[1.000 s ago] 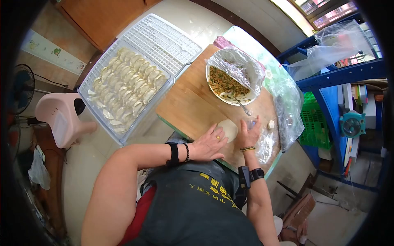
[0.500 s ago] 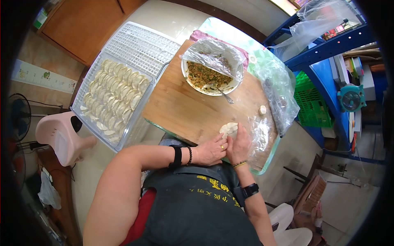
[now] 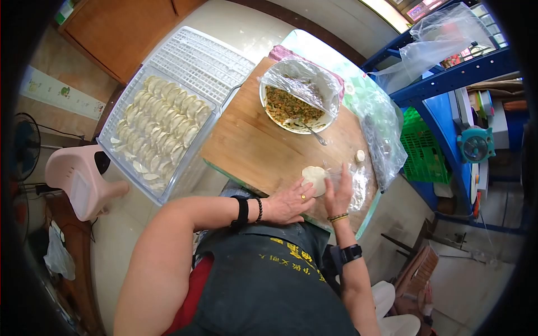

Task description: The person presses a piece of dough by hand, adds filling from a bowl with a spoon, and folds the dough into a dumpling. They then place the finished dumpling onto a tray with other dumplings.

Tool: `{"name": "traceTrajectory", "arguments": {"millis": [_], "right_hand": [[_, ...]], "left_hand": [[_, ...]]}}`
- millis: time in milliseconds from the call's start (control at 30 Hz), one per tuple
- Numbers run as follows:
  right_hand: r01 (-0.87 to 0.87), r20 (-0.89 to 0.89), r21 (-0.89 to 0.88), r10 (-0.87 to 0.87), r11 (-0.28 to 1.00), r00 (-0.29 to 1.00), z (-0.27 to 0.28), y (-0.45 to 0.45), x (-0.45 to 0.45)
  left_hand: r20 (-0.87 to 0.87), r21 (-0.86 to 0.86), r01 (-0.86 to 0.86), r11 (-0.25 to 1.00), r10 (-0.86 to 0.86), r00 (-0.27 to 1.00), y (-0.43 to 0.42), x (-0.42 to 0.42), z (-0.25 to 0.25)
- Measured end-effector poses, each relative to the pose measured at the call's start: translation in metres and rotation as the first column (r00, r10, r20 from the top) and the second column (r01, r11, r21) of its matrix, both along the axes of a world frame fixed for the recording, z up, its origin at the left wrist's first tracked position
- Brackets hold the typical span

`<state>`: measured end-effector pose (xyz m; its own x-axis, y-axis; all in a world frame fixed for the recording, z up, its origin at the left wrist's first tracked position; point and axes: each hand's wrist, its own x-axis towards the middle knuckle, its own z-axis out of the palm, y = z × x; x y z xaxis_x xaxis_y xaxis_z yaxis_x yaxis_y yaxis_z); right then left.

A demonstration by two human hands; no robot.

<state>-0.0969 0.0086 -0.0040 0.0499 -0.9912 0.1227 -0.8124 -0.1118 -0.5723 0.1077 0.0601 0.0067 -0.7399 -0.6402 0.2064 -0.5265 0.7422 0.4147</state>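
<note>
A round, flat dough wrapper (image 3: 313, 178) lies near the front of the wooden board (image 3: 235, 140). My left hand (image 3: 288, 203) rests palm down, its fingers stretched out and touching the wrapper's near left edge. Just right of the wrapper is my right hand (image 3: 338, 193), fingers spread, with nothing in it that I can see. Beside it, white flour (image 3: 358, 190) is scattered on the board, and a small dough piece (image 3: 360, 155) sits above the flour. Farther back stands a bowl (image 3: 270, 124) of chopped filling (image 3: 292, 106), partly covered by plastic film, with a metal spoon (image 3: 316, 135) leaning out.
Left of the board, a plastic tray (image 3: 193, 148) holds rows of folded dumplings (image 3: 159, 126), beside a white rack (image 3: 202, 56). Crumpled plastic (image 3: 384, 151) lies along the board's right edge. A green crate (image 3: 426, 148) and blue shelving (image 3: 443, 78) stand at right, a pink stool (image 3: 84, 179) at left.
My right hand has let go of the dough wrapper and moved right, its fingers spreading. The wrapper now lies flatter and more exposed. My left hand has stayed beside it.
</note>
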Motion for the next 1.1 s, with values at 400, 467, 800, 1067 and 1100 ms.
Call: {"name": "traceTrajectory", "arguments": {"millis": [400, 467, 800, 1067, 1100], "right_hand": [[0.057, -0.216, -0.064, -0.070, 0.996, 0.974, -0.011, -0.024, 0.016], [0.078, -0.051, -0.032, -0.080, 0.996, 0.996, -0.014, -0.026, 0.009], [-0.251, -0.425, -0.179, 0.155, 0.951, 0.892, -0.013, -0.007, 0.053], [0.095, -0.049, -0.084, -0.099, 0.992, 0.994, -0.013, -0.044, -0.003], [0.086, -0.018, -0.122, -0.089, 0.989, 0.996, -0.011, -0.040, -0.009]], "left_hand": [[-0.049, -0.031, -0.040, 0.999, 0.039, 0.998, 0.001, 0.006, -0.010], [-0.023, 0.000, -0.040, 0.999, 0.040, 0.999, -0.001, 0.007, -0.006], [-0.018, 0.007, -0.118, 0.993, 0.118, 0.993, -0.004, 0.022, -0.018], [-0.028, 0.049, -0.266, 0.963, 0.267, 0.963, -0.024, 0.016, -0.009], [0.004, 0.015, -0.220, 0.975, 0.220, 0.975, -0.026, 0.015, -0.011]]}}
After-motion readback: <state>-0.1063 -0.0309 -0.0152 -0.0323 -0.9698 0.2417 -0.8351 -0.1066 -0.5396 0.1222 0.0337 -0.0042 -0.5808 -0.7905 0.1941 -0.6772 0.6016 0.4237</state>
